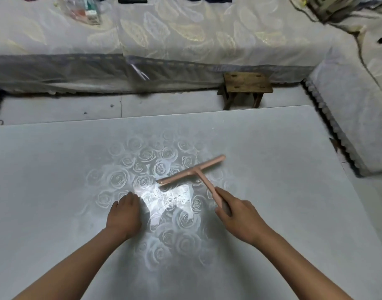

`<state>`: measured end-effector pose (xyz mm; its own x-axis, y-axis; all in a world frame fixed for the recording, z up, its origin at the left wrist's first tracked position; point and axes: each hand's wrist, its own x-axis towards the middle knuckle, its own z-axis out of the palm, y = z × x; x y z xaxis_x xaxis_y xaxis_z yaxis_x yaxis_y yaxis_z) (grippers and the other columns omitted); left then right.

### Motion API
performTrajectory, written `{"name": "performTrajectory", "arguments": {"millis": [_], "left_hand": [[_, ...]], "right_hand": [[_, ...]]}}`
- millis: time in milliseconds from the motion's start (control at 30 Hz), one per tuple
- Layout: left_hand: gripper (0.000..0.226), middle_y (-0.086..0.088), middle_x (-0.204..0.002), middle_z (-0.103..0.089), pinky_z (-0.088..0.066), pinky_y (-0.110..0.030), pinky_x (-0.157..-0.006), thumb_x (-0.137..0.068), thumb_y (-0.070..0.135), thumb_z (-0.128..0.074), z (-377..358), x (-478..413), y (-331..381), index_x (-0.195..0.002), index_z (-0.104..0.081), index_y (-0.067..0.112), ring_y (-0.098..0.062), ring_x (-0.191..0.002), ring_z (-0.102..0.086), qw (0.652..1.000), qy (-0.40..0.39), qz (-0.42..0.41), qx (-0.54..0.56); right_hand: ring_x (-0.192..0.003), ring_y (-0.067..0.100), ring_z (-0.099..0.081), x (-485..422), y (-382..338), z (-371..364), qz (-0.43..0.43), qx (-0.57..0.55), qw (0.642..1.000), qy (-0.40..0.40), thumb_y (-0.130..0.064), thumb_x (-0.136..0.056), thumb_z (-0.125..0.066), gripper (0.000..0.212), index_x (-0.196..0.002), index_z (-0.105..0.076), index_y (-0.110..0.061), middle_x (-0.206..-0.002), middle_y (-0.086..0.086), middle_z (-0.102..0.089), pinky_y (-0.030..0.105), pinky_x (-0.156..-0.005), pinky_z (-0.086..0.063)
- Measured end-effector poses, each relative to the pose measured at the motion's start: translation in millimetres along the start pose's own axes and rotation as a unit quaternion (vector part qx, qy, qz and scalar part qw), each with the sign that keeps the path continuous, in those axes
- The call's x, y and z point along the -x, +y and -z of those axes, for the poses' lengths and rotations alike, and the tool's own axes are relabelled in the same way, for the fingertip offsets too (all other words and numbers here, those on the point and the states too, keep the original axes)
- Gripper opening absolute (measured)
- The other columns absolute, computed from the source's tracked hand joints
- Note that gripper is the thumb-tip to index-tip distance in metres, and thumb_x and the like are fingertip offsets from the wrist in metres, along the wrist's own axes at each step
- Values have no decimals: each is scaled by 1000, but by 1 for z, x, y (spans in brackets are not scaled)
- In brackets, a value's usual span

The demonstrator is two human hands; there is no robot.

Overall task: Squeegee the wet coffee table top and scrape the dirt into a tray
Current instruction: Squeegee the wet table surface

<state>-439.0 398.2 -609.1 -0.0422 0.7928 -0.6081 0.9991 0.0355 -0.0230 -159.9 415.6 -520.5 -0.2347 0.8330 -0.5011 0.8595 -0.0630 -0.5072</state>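
Note:
A pink T-shaped squeegee (192,171) lies with its blade on the grey coffee table top (283,191), which has a rose pattern in its middle. My right hand (235,213) grips the squeegee's handle from below right. A shiny wet patch (170,198) glints just under the blade. My left hand (124,214) rests on the table left of the wet patch, fingers bent down onto the surface and holding nothing. No tray is in view.
A sofa under a pale patterned cover (164,35) runs along the far side and bends round on the right (348,105). A small wooden stool (246,87) stands on the tiled floor (77,107) between sofa and table. Bottles and clutter (84,9) lie on the sofa.

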Motion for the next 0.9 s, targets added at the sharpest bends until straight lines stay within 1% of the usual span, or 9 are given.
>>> {"name": "performTrajectory", "arguments": {"millis": [67, 133, 233, 300, 467, 633, 700, 767, 900], "left_hand": [[48, -9, -143, -36, -34, -29, -105, -91, 12, -37, -11, 9, -3, -138, -31, 7, -22, -129, -40, 1000, 3, 23, 7], [55, -13, -151, -27, -31, -30, -110, -92, 12, -38, -23, 18, -8, -144, -22, 4, -23, -135, -35, 999, 5, 40, 19], [66, -15, -159, -8, -23, -32, -116, -92, 9, -38, -39, 33, -24, -150, -8, 4, -25, -145, -20, 997, -15, 65, 24], [66, -14, -158, -11, -22, -31, -116, -90, 9, -39, -50, 42, -36, -150, -10, 4, -24, -144, -21, 996, -14, 85, 26], [59, -8, -156, -13, -25, -32, -112, -89, 9, -40, -74, 52, -49, -145, -21, 7, -24, -142, -22, 994, -4, 100, 39], [52, -10, -156, -12, -25, -34, -111, -90, 13, -40, -81, 65, -46, -140, -28, 7, -24, -142, -21, 992, -22, 110, 60], [50, -11, -154, -14, -26, -34, -111, -90, 12, -39, -80, 73, -47, -139, -29, 7, -25, -140, -23, 991, -31, 112, 70], [53, -12, -153, -15, -28, -32, -109, -90, 11, -37, -79, 78, -48, -141, -26, 6, -25, -139, -25, 991, -29, 108, 74], [56, -11, -157, -8, -24, -36, -114, -93, 12, -34, -81, 77, -58, -146, -16, 6, -24, -145, -15, 992, -23, 100, 70]], "right_hand": [[-92, 26, -59, -26, -20, -5, 42, -13, 999, -3, -26, -96, -48, 45, -140, -39, -32, -101, 2, -67, 31, -75, -42], [-100, 31, -57, -61, -47, -16, 59, -30, 998, -12, -21, -95, -47, 43, -137, -42, -28, -109, 8, -65, 33, -79, -42], [-102, 33, -56, -105, -90, -43, 61, -22, 998, -24, -18, -93, -44, 43, -135, -44, -25, -114, 12, -62, 31, -75, -40], [-100, 34, -57, -112, -102, -65, 60, 18, 998, -28, -19, -94, -44, 45, -138, -41, -26, -112, 13, -62, 31, -73, -41], [-75, 29, -57, -50, -50, -100, 54, 59, 995, -58, -24, -100, -36, 56, -150, -13, -35, -91, 12, -64, 31, -65, -42], [-92, 28, -64, 41, -24, -109, 12, 93, 990, -104, -29, -99, -33, 63, -148, 2, -46, -103, 7, -64, 30, -67, -37], [-98, 29, -62, 54, -38, -99, -5, 104, 987, -123, -27, -97, -34, 62, -148, -4, -45, -108, 8, -63, 31, -71, -40], [-101, 32, -60, 44, -55, -80, 13, 115, 986, -117, -24, -97, -34, 52, -145, -21, -36, -108, 12, -65, 34, -76, -43], [-98, 34, -60, -10, -91, -52, 36, 117, 991, -52, -26, -99, -34, 42, -141, -35, -33, -109, 14, -66, 35, -75, -42]]}}
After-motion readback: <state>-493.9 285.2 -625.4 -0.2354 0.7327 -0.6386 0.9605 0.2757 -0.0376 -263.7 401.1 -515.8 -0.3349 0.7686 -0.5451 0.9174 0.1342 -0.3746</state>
